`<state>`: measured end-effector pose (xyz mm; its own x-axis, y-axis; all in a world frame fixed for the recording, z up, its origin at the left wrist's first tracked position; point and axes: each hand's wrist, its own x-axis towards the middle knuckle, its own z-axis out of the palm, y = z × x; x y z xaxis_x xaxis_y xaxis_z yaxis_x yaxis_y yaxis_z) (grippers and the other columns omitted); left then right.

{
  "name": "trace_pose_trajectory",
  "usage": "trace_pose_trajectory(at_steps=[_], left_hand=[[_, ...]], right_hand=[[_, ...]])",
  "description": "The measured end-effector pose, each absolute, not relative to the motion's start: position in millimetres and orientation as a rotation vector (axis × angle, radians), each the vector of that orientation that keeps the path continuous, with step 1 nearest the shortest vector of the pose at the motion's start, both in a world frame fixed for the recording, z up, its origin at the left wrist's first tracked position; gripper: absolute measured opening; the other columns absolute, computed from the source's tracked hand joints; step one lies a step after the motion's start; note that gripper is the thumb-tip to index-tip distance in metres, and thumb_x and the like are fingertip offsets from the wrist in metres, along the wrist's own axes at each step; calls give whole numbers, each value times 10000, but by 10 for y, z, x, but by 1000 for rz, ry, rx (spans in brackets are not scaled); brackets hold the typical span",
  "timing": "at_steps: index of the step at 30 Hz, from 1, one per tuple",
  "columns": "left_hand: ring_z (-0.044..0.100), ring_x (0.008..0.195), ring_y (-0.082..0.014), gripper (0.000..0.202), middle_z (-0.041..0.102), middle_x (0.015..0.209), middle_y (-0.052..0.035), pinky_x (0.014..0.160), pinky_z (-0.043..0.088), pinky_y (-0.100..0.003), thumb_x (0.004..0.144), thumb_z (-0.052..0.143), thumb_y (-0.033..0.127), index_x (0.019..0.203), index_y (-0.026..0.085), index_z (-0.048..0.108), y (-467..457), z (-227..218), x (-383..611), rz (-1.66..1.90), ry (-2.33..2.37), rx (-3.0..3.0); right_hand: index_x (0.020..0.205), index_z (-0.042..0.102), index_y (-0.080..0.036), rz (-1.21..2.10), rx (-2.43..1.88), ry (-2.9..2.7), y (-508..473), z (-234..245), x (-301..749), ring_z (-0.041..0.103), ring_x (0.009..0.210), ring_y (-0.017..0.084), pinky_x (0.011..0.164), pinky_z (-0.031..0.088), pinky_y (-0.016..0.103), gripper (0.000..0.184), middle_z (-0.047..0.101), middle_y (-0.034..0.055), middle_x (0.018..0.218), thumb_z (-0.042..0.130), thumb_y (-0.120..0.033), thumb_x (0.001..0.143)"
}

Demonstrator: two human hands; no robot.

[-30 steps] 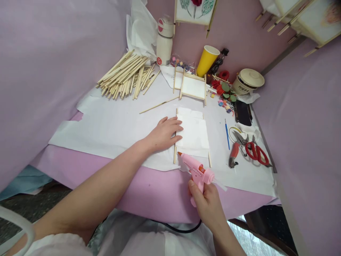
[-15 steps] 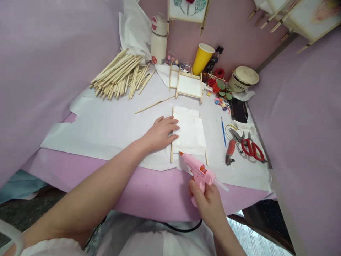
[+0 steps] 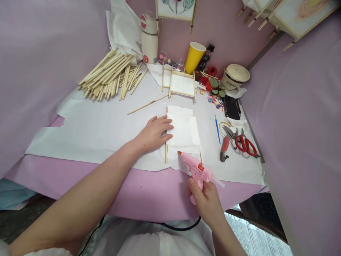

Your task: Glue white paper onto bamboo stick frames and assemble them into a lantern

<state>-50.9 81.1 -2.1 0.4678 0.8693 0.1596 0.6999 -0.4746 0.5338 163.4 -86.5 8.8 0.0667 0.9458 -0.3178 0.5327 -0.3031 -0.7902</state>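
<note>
A pink glue gun (image 3: pixel 195 167) is gripped in my right hand (image 3: pixel 206 199), its orange nozzle pointing up and left at the near edge of a stick frame. White paper or cloth (image 3: pixel 183 129) covers that frame, which lies flat in front of me. Wooden sticks (image 3: pixel 166 153) show along its sides. My left hand (image 3: pixel 157 133) lies flat with fingers stretched, the fingertips resting on the frame's left side. From the back of the gun sticks a clear glue stick (image 3: pixel 218 181). Whether the nozzle touches the paper I cannot tell.
A heap of wooden sticks (image 3: pixel 106 76) lies at the back left, near a white bottle (image 3: pixel 149 41). Behind the work stands another frame (image 3: pixel 183 85) and a yellow cup (image 3: pixel 195 57). Pliers (image 3: pixel 225 147), red-handled scissors (image 3: pixel 246 145), a blue brush (image 3: pixel 217 128) and a phone (image 3: pixel 232 107) lie right.
The whole view has shifted, so the table things appear further left. Relative to the frame, the nozzle has moved slightly right along its near edge. My left hand stays on the frame.
</note>
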Motion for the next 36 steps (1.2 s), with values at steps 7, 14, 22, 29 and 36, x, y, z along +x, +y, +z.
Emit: trace_pose_trajectory(at_steps=[7,14,22,29,36], left_hand=[[363,1411,-256,332,535,1416,-59,1186,209,-520,894,531,363,1179,228,635,823,-5,-508,556,1322,2334],[373,1405,-263,343,540,1411,-58,1184,216,-522,892,530,371,1189,232,633,830,-18,-503,580,1322,2336],[367,1407,-262,351,536,1413,-53,1186,211,-517,896,520,382,1193,233,631,837,-24,-511,572,1313,2339],[358,1414,-259,355,532,1417,-52,1188,208,-513,903,513,393,1196,230,627,840,-24,-519,559,1312,2337],[366,1410,-257,346,541,1408,-53,1187,209,-512,901,508,387,1182,229,634,838,-32,-511,577,1320,2341]], right_hand=[[603,496,-199,1098,-1860,-1396,-876,154,1667,464,508,146,508,328,260,441,502,-4,515,475,-531,892],[581,479,-193,1108,-1888,-1334,-871,190,1696,463,503,140,514,322,257,468,483,-11,496,476,-557,875],[583,443,-202,1106,-1912,-1314,-866,196,1708,460,490,135,504,316,253,452,485,-13,492,467,-549,872],[561,473,-199,1048,-1931,-1268,-883,232,1770,452,478,134,498,329,254,458,472,-14,476,471,-534,872],[560,493,-198,1039,-1945,-1253,-896,231,1837,457,483,136,504,340,254,465,477,-13,483,477,-539,876]])
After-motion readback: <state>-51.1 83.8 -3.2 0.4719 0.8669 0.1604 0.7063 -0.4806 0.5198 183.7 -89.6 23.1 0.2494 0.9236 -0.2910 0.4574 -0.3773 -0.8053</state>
